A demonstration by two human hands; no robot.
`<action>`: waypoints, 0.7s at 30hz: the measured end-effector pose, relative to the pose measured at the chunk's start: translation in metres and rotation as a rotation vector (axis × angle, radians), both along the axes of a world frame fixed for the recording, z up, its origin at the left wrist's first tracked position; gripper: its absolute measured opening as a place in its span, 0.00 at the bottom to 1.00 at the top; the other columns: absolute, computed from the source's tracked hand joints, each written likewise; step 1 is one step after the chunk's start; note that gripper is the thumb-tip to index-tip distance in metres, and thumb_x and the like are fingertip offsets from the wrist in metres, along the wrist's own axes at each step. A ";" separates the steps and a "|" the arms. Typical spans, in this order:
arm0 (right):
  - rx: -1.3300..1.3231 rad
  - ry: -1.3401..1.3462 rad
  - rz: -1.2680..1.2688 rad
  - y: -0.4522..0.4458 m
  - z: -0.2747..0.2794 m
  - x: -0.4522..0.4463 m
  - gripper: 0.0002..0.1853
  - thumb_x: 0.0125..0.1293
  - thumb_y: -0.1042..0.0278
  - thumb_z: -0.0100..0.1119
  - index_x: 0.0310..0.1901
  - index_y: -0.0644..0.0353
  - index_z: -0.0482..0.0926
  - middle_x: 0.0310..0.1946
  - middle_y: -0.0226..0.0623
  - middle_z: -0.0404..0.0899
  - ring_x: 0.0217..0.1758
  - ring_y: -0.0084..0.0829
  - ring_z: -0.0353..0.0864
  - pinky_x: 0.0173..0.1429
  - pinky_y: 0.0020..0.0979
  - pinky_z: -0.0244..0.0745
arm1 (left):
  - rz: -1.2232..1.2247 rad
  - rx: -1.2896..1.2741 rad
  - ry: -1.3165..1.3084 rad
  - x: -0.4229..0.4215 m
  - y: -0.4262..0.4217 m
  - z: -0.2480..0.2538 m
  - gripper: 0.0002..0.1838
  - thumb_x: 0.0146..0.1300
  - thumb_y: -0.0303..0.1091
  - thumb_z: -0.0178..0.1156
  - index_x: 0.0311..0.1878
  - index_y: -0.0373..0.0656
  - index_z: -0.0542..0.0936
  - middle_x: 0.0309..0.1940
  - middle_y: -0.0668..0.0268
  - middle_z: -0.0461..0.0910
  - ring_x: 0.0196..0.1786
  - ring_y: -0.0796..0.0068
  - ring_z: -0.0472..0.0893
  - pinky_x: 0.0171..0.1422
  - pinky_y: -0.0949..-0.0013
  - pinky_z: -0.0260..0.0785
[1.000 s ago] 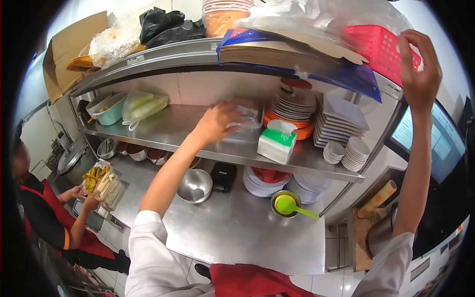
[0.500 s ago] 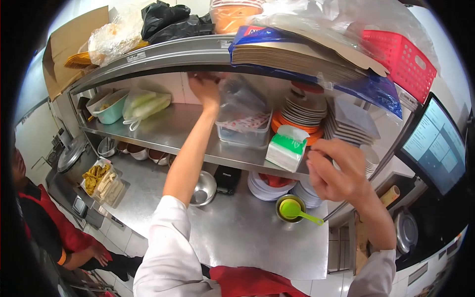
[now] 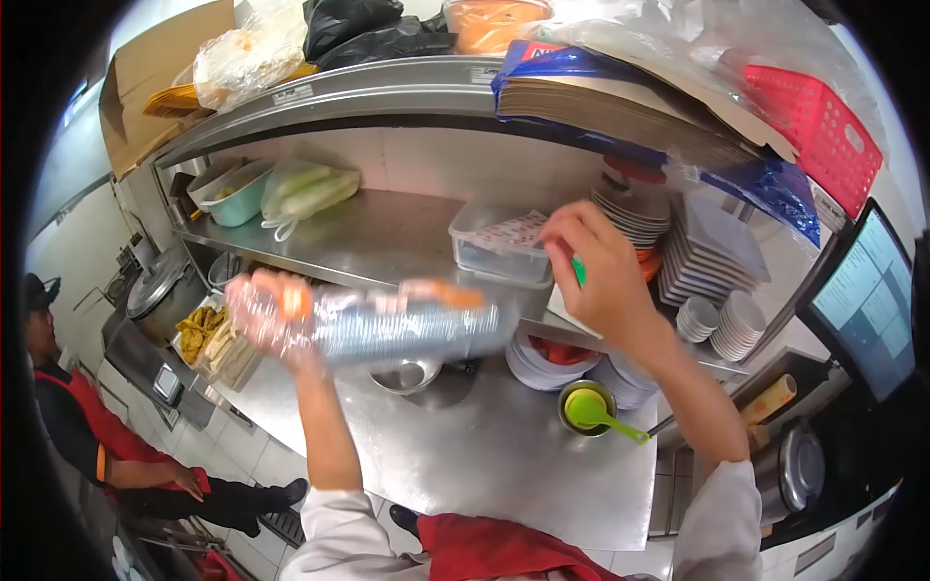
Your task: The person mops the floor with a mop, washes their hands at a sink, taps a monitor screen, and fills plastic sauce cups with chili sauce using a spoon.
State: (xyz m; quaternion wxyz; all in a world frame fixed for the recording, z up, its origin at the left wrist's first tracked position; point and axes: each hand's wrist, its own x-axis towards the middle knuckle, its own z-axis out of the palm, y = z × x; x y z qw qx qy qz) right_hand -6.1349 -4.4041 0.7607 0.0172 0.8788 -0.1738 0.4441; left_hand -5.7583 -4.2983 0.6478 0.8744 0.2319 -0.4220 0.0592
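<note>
The left hand (image 3: 273, 315) now grips a wrapped stack (image 3: 412, 324) nearer than the clear tub (image 3: 499, 259); the half-curled right hand (image 3: 603, 276), seemingly empty, has come beside the tub.

The left forearm (image 3: 329, 426) rises steeply to the left hand (image 3: 271, 315), blurred, its grip closed, left of the clear plastic tub (image 3: 489, 261). The right arm (image 3: 693, 387) slants inward; the right hand (image 3: 603, 271) hovers just right of the tub, fingers loosely bent.

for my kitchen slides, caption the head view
Left hand holds a plastic-wrapped stack, right hand raised before a steel shelf.
</note>
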 end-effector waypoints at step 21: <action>0.105 0.815 -0.320 -0.122 0.018 0.097 0.28 0.62 0.67 0.68 0.65 0.57 0.78 0.63 0.49 0.79 0.61 0.49 0.82 0.64 0.46 0.79 | -0.040 0.535 0.152 -0.142 0.115 -0.096 0.18 0.82 0.45 0.49 0.37 0.43 0.63 0.18 0.63 0.72 0.18 0.77 0.70 0.25 0.77 0.63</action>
